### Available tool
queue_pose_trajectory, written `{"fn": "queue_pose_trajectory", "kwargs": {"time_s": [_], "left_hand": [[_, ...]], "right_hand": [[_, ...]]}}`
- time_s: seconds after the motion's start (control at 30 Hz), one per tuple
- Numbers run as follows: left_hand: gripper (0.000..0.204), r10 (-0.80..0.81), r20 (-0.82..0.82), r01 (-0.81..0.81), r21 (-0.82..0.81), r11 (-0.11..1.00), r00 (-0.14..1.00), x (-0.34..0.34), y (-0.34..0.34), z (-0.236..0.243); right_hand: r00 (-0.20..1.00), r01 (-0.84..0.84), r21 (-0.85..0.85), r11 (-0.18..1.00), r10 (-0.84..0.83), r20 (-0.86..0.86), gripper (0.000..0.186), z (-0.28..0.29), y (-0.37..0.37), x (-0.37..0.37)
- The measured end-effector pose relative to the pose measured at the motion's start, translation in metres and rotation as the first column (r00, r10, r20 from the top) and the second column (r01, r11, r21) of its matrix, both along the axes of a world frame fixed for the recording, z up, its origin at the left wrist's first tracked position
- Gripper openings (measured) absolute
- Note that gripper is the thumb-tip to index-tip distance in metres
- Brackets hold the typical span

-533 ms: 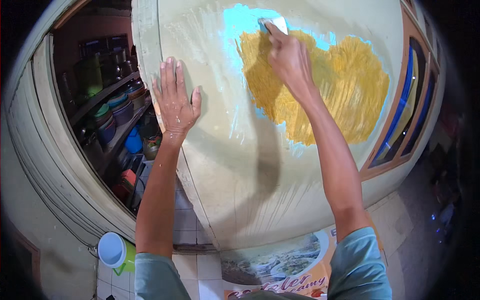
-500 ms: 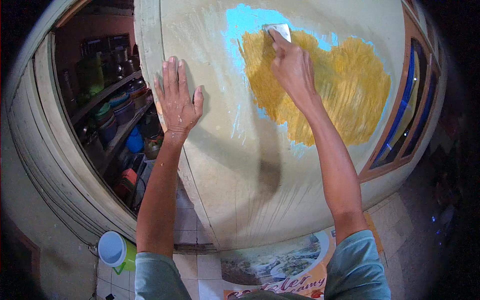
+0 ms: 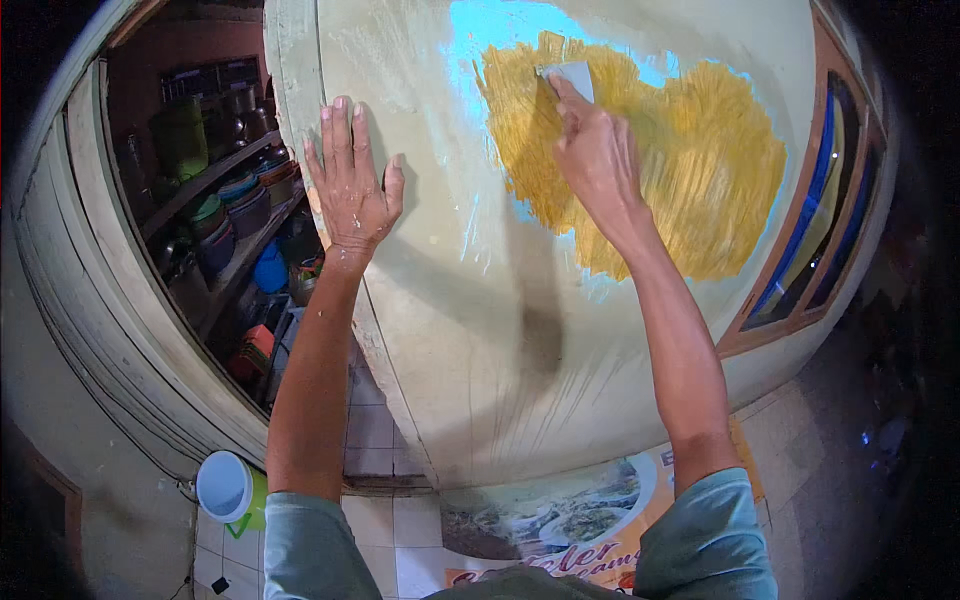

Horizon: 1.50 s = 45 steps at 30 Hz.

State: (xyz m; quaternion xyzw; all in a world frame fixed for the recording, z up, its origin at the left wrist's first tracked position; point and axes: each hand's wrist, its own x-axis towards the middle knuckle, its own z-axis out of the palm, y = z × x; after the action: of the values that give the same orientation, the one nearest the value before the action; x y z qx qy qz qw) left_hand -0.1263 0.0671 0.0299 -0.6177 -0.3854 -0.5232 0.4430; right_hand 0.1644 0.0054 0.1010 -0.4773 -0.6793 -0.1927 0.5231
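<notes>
My right hand (image 3: 600, 160) grips a flat scraper (image 3: 572, 78) with a pale, squarish blade. The blade rests against a yellow-brown patch (image 3: 690, 190) on a cream-painted wall panel (image 3: 440, 340), near the patch's upper left. Bright blue paint (image 3: 500, 22) borders the patch, broadest along its upper left edge. Farther left, my left hand (image 3: 352, 190) lies flat on the panel close to its edge, fingers stretched upward and thumb apart. Pale specks dot its back and wrist.
Left of the panel, an opening shows shelves (image 3: 235, 170) with pots and plastic tubs. A green-and-white bucket (image 3: 228, 492) stands on the tiled floor at lower left. A printed banner (image 3: 540, 510) lies below the panel. A wood-framed window (image 3: 810, 220) is at right.
My right hand has drawn the scraper downward from the blue paint onto the yellow-brown patch, which now reaches higher there. My left hand stays on the panel. The view has shifted slightly.
</notes>
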Motion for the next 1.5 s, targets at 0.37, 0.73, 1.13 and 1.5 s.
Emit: {"fn": "queue_pose_trajectory", "kwargs": {"time_s": [0.37, 0.73, 1.13, 1.5], "left_hand": [[0.079, 0.016, -0.001, -0.016, 0.026, 1.0, 1.0, 0.003, 0.002, -0.001], [0.075, 0.007, -0.009, -0.007, 0.039, 0.999, 1.0, 0.011, -0.002, 0.0], [0.073, 0.032, -0.011, -0.031, 0.065, 0.997, 0.999, 0.007, 0.0, 0.001], [0.072, 0.041, -0.003, -0.041, 0.036, 0.999, 0.999, 0.011, 0.0, 0.002]], "right_hand": [[0.997, 0.079, 0.13, 0.988, -0.079, -0.008, 0.052, 0.011, 0.009, -0.007], [0.997, 0.052, 0.209, 0.977, -0.061, 0.039, 0.057, 0.038, 0.012, -0.006], [1.0, -0.01, 0.169, 0.986, 0.007, 0.019, 0.055, 0.051, 0.004, -0.016], [0.989, -0.001, 0.129, 0.992, -0.018, 0.144, 0.045, 0.057, -0.01, -0.014]]}}
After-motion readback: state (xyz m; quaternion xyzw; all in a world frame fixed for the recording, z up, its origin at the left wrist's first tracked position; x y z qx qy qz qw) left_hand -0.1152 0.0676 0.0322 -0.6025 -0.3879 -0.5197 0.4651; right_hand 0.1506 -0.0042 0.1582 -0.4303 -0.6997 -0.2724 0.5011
